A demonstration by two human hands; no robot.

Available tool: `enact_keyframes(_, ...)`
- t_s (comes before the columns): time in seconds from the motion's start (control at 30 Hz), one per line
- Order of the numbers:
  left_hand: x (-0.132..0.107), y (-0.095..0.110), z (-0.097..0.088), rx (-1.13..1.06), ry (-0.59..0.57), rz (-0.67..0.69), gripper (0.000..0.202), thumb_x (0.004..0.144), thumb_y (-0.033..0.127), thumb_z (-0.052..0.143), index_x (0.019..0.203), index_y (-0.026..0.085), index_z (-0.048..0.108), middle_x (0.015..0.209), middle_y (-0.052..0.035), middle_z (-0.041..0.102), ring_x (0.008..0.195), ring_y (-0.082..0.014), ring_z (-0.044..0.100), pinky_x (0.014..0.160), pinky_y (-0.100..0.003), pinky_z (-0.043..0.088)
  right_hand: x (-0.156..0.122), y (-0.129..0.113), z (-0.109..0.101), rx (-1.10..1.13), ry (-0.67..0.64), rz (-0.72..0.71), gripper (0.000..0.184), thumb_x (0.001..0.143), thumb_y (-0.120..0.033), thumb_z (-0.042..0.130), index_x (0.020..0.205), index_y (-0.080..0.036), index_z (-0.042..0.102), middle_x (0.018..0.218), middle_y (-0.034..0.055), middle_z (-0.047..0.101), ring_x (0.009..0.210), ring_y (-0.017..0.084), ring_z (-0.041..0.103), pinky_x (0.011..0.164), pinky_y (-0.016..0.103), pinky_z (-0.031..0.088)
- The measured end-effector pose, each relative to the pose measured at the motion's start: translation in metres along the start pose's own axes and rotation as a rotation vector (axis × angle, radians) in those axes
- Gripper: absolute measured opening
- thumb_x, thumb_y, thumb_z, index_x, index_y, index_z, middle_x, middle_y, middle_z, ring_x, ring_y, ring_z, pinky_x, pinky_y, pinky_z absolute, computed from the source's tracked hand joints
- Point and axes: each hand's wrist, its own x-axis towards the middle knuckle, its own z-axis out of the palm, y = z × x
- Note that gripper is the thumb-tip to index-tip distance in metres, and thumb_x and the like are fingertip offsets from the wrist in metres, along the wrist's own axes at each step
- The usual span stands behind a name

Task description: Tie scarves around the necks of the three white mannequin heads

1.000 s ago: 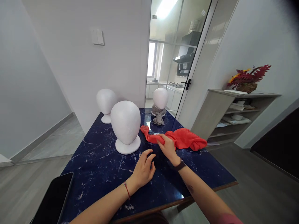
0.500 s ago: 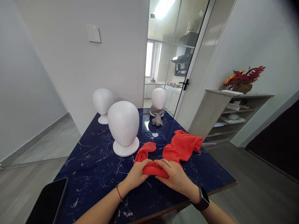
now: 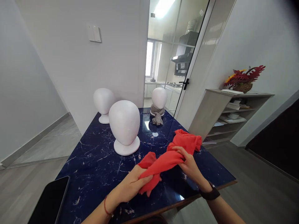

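Note:
A red scarf (image 3: 163,162) stretches between both hands above the near part of the table, gathered into a loose roll. Closed round its left end is my left hand (image 3: 133,183), with a short tail hanging below and a fold behind the fingers. My right hand (image 3: 187,161) grips the roll farther along, and the rest of the cloth lies bunched on the table beyond it. Just past my left hand stands a white foam head (image 3: 124,123) on a round base, bare and upright.
Another white foam head (image 3: 103,101) is at the back left. A third foam head (image 3: 159,98), with a grey scarf (image 3: 157,114) round its neck, stands at the far end. A black phone (image 3: 50,202) is at the near left of the dark blue marbled table (image 3: 93,155).
My hands have moved apart, the left toward me and leftward, the right to the right and away. The scarf between them is now stretched longer and lifted.

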Motion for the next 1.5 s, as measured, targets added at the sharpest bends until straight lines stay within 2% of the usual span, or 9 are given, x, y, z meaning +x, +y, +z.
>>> enact_keyframes(0.13,-0.029,0.009,-0.022,-0.304,-0.05,-0.177,0.055,0.085,0.052,0.045,0.08,0.005,0.073,0.047,-0.0078,0.06,0.031,-0.0086,0.042,0.032,-0.02,0.026,0.005,-0.022,-0.005,0.241,-0.327,0.09,0.006,0.074,-0.019,0.056,0.069,-0.016,0.057,0.067,-0.0005,0.055,0.065,0.013,0.05,0.06,0.022,0.038)
enact_keyframes(0.3,-0.047,0.0,-0.056,-0.476,0.195,-0.162,0.063,0.078,0.061,0.046,0.056,0.008,0.069,0.03,-0.0066,0.05,0.021,-0.0089,0.035,0.027,-0.02,0.018,0.021,-0.036,-0.006,0.527,-0.645,0.277,0.032,0.076,-0.041,0.064,0.065,-0.012,0.059,0.059,-0.0031,0.049,0.052,0.007,0.039,0.047,0.019,0.028)
enact_keyframes(0.57,-0.074,0.015,-0.09,-0.064,0.477,-0.27,0.054,0.081,0.057,0.044,0.057,0.014,0.064,0.033,0.0009,0.044,0.03,-0.0089,0.032,0.039,-0.023,0.027,0.059,-0.008,0.003,0.881,-1.068,0.463,0.04,0.051,-0.032,0.082,0.079,-0.007,0.069,0.068,0.0013,0.066,0.055,0.008,0.056,0.051,0.016,0.042)
enact_keyframes(0.87,-0.098,0.003,-0.115,0.89,0.474,-0.647,0.04,0.078,0.05,0.05,0.051,0.022,0.058,0.055,-0.0018,0.06,0.053,-0.0189,0.054,0.056,-0.027,0.04,0.059,0.021,0.006,1.038,-0.965,0.606,0.036,0.048,-0.023,0.084,0.076,-0.01,0.066,0.07,0.001,0.069,0.061,0.011,0.064,0.059,0.018,0.05)
enact_keyframes(0.97,-0.085,-0.013,-0.106,1.044,0.439,-0.663,0.018,0.071,0.034,0.059,0.081,0.024,0.071,0.089,-0.008,0.071,0.083,-0.0289,0.065,0.076,-0.036,0.047,0.056,0.013,0.01,1.011,-0.826,0.678,0.032,0.058,-0.029,0.081,0.08,-0.012,0.066,0.076,0.0026,0.07,0.07,0.013,0.067,0.068,0.023,0.052)
enact_keyframes(1.07,-0.062,-0.019,-0.084,0.965,0.377,-0.433,0.055,0.071,0.031,0.062,0.125,0.024,0.055,0.127,-0.0101,0.058,0.116,-0.0292,0.054,0.098,-0.04,0.039,0.056,-0.004,0.015,0.943,-0.757,0.723,0.03,0.069,-0.032,0.075,0.089,-0.012,0.066,0.086,0.0056,0.07,0.08,0.014,0.066,0.077,0.024,0.051)
enact_keyframes(1.2,-0.027,-0.02,-0.047,0.636,0.199,-0.222,0.071,0.077,0.042,0.059,0.141,0.024,0.035,0.142,-0.009,0.044,0.128,-0.0266,0.043,0.106,-0.039,0.031,0.059,-0.029,0.018,0.924,-0.742,0.718,0.03,0.076,-0.031,0.07,0.099,-0.013,0.065,0.094,0.0062,0.07,0.083,0.013,0.065,0.078,0.024,0.05)
enact_keyframes(1.37,-0.012,-0.018,-0.036,0.357,0.135,-0.197,0.058,0.071,0.035,0.067,0.126,0.021,0.054,0.126,-0.0076,0.059,0.111,-0.027,0.055,0.097,-0.036,0.04,0.061,-0.041,0.01,0.974,-0.713,0.692,0.028,0.08,-0.035,0.065,0.101,-0.015,0.065,0.092,0.0045,0.071,0.079,0.013,0.066,0.076,0.023,0.052)
enact_keyframes(1.5,-0.034,-0.01,-0.053,0.146,-0.158,-0.382,0.033,0.067,0.039,0.072,0.091,0.017,0.071,0.089,-0.0021,0.072,0.081,-0.0223,0.064,0.075,-0.03,0.049,0.065,-0.028,-0.007,1.019,-0.674,0.608,0.032,0.077,-0.039,0.065,0.099,-0.016,0.066,0.095,0.0045,0.07,0.083,0.016,0.066,0.08,0.027,0.052)
